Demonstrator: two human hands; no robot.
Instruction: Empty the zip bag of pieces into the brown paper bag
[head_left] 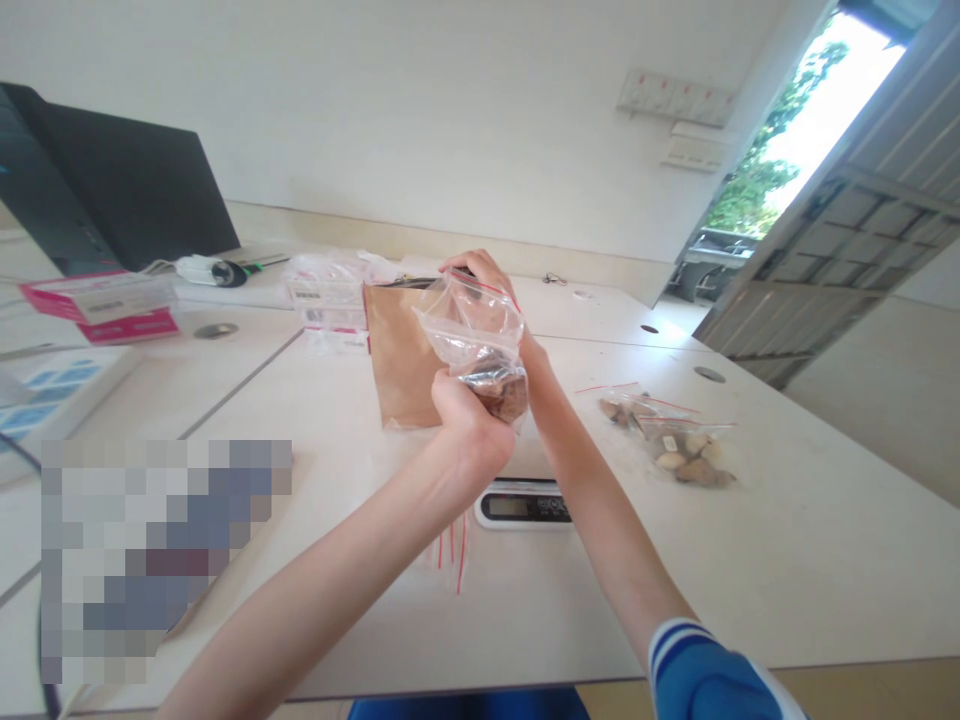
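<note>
A clear zip bag (pixel 487 335) with a red strip along its top hangs in front of me, brown pieces in its lower part. My left hand (pixel 469 408) is wrapped round the lower part of this bag. Behind the bag's open-looking top, my right hand (pixel 486 278) has its fingers curled beside the mouth of a brown paper bag (pixel 405 355); what they grip is hidden. The paper bag stands upright against the zip bag's left side. Below my wrists lies a small digital scale (pixel 517 507), partly covered by my right forearm.
Filled zip bags (pixel 694 460) lie at the right. Flat bags with red strips (pixel 454 550) lie near the scale. Wrapped boxes (pixel 330 300) stand behind the paper bag. At the left are pink-and-white boxes (pixel 112 305), a black monitor (pixel 139 185) and a blurred-out area (pixel 165 560).
</note>
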